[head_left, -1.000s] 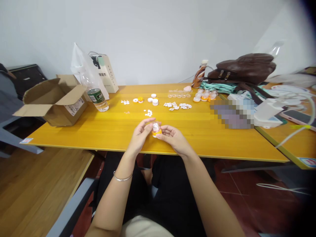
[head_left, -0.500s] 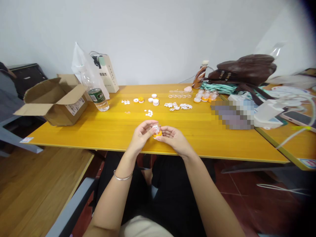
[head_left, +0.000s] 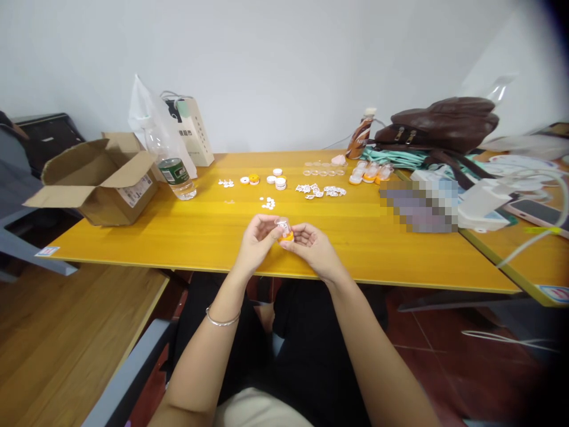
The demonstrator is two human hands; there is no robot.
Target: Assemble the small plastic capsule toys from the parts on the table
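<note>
Both hands hold a small clear-topped piece with an orange base [head_left: 287, 236] just above the near edge of the table. My left hand [head_left: 258, 242] pinches its clear upper part, where something white shows inside. Around the orange base, the fingers of my right hand [head_left: 315, 246] are closed. Beyond the hands lie small white discs [head_left: 268, 204] and white openwork pieces [head_left: 313, 191]. Farther back are white and orange round caps [head_left: 253, 179], white caps [head_left: 280, 182], small white pegged parts [head_left: 226, 184] and rows of clear rings [head_left: 323, 169].
At the left stand an open cardboard box [head_left: 102, 190], a water bottle [head_left: 175, 178] and a paper bag [head_left: 195, 133]. Assembled clear-topped pieces [head_left: 371, 172], a brown drink bottle [head_left: 361, 136] and a brown leather bag [head_left: 440, 124] are at the back right. A white cable [head_left: 531, 243] hangs at the right.
The held piece has tilted and shifted slightly right and up, showing its clear top more plainly. Both hands keep hold of it.
</note>
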